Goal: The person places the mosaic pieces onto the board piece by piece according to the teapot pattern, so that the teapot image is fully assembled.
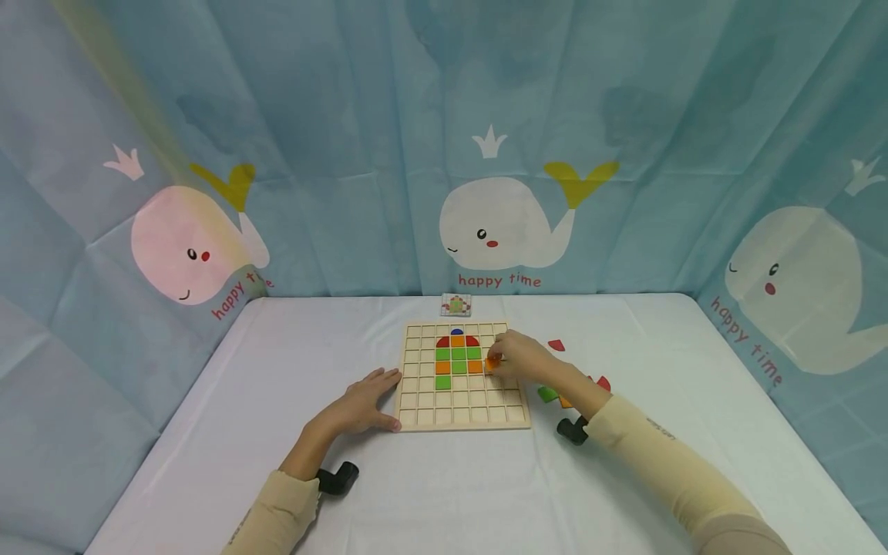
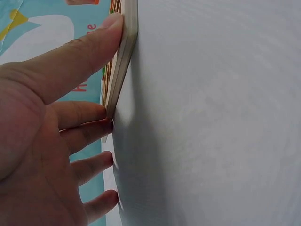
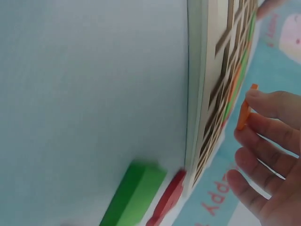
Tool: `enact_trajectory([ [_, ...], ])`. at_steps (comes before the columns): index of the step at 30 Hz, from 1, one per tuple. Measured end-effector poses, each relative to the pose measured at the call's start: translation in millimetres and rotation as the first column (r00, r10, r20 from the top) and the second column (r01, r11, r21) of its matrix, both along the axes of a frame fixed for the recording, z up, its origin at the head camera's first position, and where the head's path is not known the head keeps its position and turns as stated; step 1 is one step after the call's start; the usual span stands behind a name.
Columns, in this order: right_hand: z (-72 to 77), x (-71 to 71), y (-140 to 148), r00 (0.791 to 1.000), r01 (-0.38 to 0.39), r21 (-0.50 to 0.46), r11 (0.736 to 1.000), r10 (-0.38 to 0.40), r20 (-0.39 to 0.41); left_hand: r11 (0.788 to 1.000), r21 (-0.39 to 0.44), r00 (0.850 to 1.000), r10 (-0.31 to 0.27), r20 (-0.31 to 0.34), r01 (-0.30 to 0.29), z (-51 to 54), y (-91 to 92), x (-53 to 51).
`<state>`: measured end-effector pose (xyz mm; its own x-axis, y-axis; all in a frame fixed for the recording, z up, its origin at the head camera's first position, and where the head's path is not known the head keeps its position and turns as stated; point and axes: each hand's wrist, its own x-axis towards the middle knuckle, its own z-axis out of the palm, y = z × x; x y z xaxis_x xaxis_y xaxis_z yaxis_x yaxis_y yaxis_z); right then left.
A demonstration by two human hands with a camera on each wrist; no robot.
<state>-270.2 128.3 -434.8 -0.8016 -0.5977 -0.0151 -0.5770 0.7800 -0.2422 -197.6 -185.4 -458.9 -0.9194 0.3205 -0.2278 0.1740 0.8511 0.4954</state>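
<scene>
A wooden grid board [image 1: 492, 420] lies on the table, with green, orange, red and blue tiles set in its upper middle cells. Against the board's left edge rests my left hand [image 1: 361, 402], its fingers spread and the thumb at the near corner; the left wrist view shows the thumb touching the board's side. My right hand [image 1: 523, 358] pinches an orange tile [image 3: 245, 108] between thumb and fingertips over the right part of the grid. In the right wrist view this tile is held on edge, just off the board surface. A lone green tile [image 1: 442, 382] sits lowest in the pattern.
Loose pieces lie right of the board: a red piece [image 1: 556, 345] farther back, a green piece [image 1: 548, 394] and others partly under my right forearm. A small picture card [image 1: 455, 305] lies behind the board. A whale-printed curtain [image 1: 388, 231] hangs beyond the white table [image 1: 472, 493].
</scene>
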Motion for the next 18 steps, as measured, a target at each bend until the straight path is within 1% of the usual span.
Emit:
enact_trajectory([
  [4, 0.0, 4.9, -12.8, 1.0, -0.011, -0.021, 1.0, 0.011, 0.025, 1.0, -0.005, 1.0, -0.002, -0.001, 0.002, 0.2, -0.7, -0.2],
  [12, -2.4, 8.0, -35.0, 0.997, -0.073, -0.022, 0.997, 0.073, 0.005, 1.0, 0.004, 1.0, -0.006, -0.008, 0.006, -0.3, -1.3, -0.6],
  [18, -6.0, 9.9, -46.0, 0.993, -0.121, 0.016, 0.993, 0.121, -0.006, 1.0, -0.004, 1.0, -0.002, -0.01, 0.002, -3.1, -1.3, -0.6],
])
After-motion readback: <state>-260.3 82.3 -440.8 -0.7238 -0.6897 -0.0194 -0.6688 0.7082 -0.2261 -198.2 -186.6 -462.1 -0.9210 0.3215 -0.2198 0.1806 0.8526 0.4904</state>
